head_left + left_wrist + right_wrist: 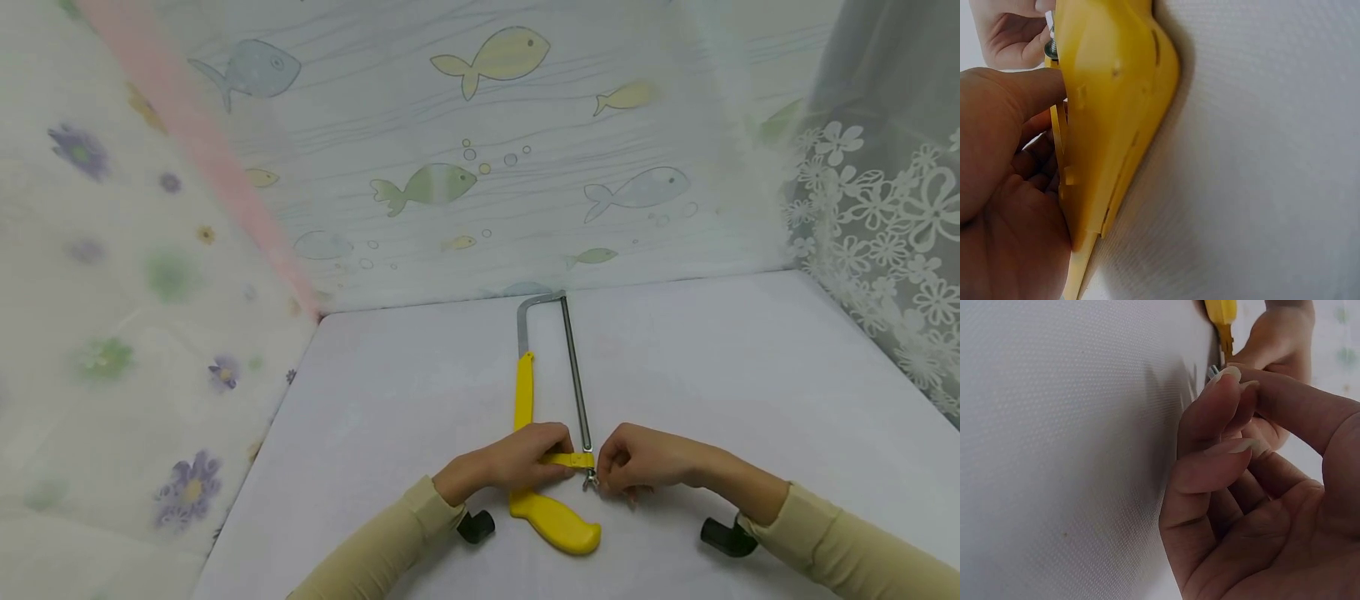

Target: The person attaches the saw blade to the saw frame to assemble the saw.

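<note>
A hacksaw with a yellow handle [558,523] and a grey metal frame lies on the white-covered table, its long blade side [576,375] on the right. My left hand [525,457] grips the yellow frame just above the handle, fingers around the short yellow crosspiece [577,460]. In the left wrist view the thumb presses on the yellow body [1104,125]. Below the crosspiece a small metal wing nut [590,481] sits on the threaded end. At that nut, my right hand [648,458] pinches with thumb and fingertips; in the right wrist view the metal tip [1213,372] shows beside a fingernail.
The white tabletop [412,383] spreads around the saw. A fish-printed curtain [510,142] hangs behind its far edge, floral cloth [135,333] at the left and lace [900,233] at the right. Black wrist mounts [727,537] hang under the sleeves.
</note>
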Tool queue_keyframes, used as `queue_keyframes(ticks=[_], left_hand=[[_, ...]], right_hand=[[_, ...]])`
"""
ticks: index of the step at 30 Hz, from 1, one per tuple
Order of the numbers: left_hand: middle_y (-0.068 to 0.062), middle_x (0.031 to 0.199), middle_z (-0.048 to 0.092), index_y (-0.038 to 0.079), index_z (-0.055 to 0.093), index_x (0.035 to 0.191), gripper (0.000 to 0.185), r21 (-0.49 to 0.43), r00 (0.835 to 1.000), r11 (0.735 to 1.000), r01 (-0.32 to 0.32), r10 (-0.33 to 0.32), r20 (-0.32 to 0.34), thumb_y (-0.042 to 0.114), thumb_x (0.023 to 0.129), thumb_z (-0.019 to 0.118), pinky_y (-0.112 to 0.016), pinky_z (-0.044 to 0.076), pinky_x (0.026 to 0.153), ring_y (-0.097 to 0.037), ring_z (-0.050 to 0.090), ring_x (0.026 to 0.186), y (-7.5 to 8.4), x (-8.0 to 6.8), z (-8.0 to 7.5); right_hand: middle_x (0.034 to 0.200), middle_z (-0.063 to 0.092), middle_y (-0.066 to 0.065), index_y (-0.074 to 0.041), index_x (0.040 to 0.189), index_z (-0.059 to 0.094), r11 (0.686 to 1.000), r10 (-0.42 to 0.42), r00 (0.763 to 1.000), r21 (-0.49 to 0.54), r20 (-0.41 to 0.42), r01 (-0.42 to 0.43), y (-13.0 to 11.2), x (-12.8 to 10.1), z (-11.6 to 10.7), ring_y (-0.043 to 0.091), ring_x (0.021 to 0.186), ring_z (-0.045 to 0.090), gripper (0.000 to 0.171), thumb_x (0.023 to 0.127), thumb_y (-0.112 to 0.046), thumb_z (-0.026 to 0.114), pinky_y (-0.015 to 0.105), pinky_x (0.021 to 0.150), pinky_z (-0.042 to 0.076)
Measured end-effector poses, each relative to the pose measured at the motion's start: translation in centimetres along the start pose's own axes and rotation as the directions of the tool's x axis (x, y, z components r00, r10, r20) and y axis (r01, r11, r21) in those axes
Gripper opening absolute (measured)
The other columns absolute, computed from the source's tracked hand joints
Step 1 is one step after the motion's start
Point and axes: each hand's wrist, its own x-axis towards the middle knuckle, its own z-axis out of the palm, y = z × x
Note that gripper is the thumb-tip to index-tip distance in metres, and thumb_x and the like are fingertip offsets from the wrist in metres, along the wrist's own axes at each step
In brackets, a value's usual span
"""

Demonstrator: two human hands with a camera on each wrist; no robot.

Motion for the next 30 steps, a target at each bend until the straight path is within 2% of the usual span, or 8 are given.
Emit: queue_keyframes(ticks=[9,18,30], left_hand=[[0.008,0.096,0.058,0.013,0.059,0.105,0.012,-0.003,1.000,1.000,-0.012,0.012,-0.004,0.020,0.101,0.068,-0.015,0.045,0.079,-0.003,0.050,0.085,-0.15,0.01,0.06],[0.007,0.095,0.057,0.014,0.058,0.104,0.012,0.002,1.000,1.000,-0.019,0.019,-0.008,0.021,0.101,0.068,-0.014,0.044,0.078,-0.004,0.050,0.085,-0.26,0.03,0.15],[0.008,0.096,0.058,0.014,0.058,0.104,0.011,-0.018,1.000,1.000,-0.022,0.022,-0.004,0.020,0.102,0.066,-0.014,0.045,0.079,-0.003,0.051,0.086,-0.37,0.07,0.18]], right_hand=[[0.060,0.057,0.003,0.000,0.085,0.073,1.000,-0.005,1.000,-0.017,-0.019,0.005,0.11,0.30,0.26,0.010,0.049,0.042,0.016,0.094,-0.013,0.071,0.021,0.046,0.032],[0.056,0.055,0.002,-0.003,0.080,0.073,0.997,0.020,0.998,-0.070,-0.061,-0.024,-0.29,0.49,0.60,0.009,0.046,0.043,0.021,0.093,-0.020,0.074,0.020,0.043,0.031],[0.055,0.055,0.001,-0.002,0.075,0.072,0.998,0.029,0.999,-0.061,-0.036,-0.032,-0.02,0.73,0.68,0.009,0.045,0.045,0.026,0.094,-0.020,0.074,0.020,0.042,0.030]])
